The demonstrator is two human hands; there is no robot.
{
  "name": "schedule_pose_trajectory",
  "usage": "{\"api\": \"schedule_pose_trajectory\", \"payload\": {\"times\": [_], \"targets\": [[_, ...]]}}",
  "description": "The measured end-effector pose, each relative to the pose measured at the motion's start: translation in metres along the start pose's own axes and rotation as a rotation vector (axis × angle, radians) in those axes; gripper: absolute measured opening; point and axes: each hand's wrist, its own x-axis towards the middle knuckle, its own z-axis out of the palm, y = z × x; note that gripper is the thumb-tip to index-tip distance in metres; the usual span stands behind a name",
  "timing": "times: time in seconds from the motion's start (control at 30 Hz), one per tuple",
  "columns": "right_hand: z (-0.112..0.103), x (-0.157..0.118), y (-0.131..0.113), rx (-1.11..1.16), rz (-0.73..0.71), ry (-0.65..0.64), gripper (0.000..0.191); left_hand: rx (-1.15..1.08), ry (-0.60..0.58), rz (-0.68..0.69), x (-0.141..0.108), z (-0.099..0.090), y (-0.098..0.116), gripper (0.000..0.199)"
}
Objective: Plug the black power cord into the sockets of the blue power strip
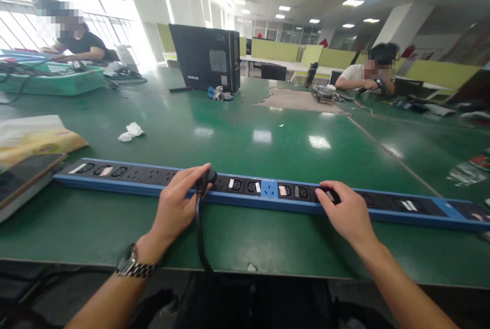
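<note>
A long blue-and-black power strip (pixel 229 197) lies across the table in front of me, with rows of sockets and small white labels. My left hand (pixel 176 197) grips a black plug (pixel 210 177) against the strip, left of its middle. How far the plug sits in the socket is hidden. From this plug a thick black cord (pixel 199 232) hangs over the table's near edge. My right hand (pixel 346 206) is closed over the strip right of the blue socket (pixel 269 189), thumb on the near side and fingers over the top. A dark piece shows between them.
On the green table (pixel 237 242) a phone-like slab (pixel 26 181) and a yellow packet (pixel 46 137) lie at left. Crumpled tissue (pixel 131 131), gloves (pixel 220 94), a computer case (pixel 206 58) and a green basket (pixel 57 81) are farther back. Two people sit across the table.
</note>
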Motion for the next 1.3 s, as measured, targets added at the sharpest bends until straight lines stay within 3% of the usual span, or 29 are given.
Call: {"api": "schedule_pose_trajectory", "payload": {"times": [0.13, 0.23, 0.33, 0.4, 0.57, 0.6, 0.7, 0.77, 0.9, 1.07, 1.17, 1.23, 1.3], "targets": [[0.019, -0.011, 0.027, -0.196, -0.224, 0.149, 0.022, -0.015, -0.188, 0.024, 0.002, -0.002, -0.014, 0.033], [0.025, -0.014, 0.027, -0.256, -0.271, 0.2, 0.02, 0.003, -0.306, 0.08, 0.01, -0.001, -0.016, 0.031], [0.025, -0.014, 0.025, -0.28, -0.286, 0.22, 0.019, 0.004, -0.348, 0.094, 0.012, -0.003, -0.019, 0.033], [0.025, -0.014, 0.025, -0.288, -0.287, 0.232, 0.019, -0.021, -0.316, 0.078, 0.011, -0.003, -0.016, 0.031], [0.027, -0.014, 0.025, -0.309, -0.279, 0.248, 0.019, -0.164, 0.022, -0.05, 0.014, 0.017, 0.022, 0.028], [0.028, -0.014, 0.025, -0.31, -0.276, 0.253, 0.018, -0.171, 0.022, -0.019, 0.018, 0.025, 0.033, 0.027], [0.028, -0.014, 0.025, -0.309, -0.273, 0.258, 0.018, -0.244, -0.126, 0.11, 0.029, 0.051, 0.059, 0.026], [0.028, -0.014, 0.025, -0.301, -0.28, 0.252, 0.019, -0.287, -0.202, 0.117, 0.033, 0.067, 0.067, 0.029], [0.028, -0.013, 0.024, -0.281, -0.269, 0.262, 0.017, -0.268, -0.23, 0.081, 0.03, 0.085, 0.068, 0.031], [0.03, -0.014, 0.024, -0.239, -0.23, 0.252, 0.018, -0.202, -0.293, 0.159, 0.027, 0.084, 0.064, 0.029], [0.022, -0.01, 0.018, -0.091, -0.128, 0.205, 0.019, -0.235, -0.21, 0.16, 0.034, 0.078, 0.072, 0.029], [0.008, -0.005, 0.005, 0.13, 0.02, 0.161, 0.025, -0.279, -0.084, 0.151, 0.043, 0.076, 0.087, 0.031], [-0.011, 0.002, -0.015, 0.369, 0.136, 0.037, 0.036, -0.303, -0.028, 0.188, 0.052, 0.08, 0.109, 0.033]]}}
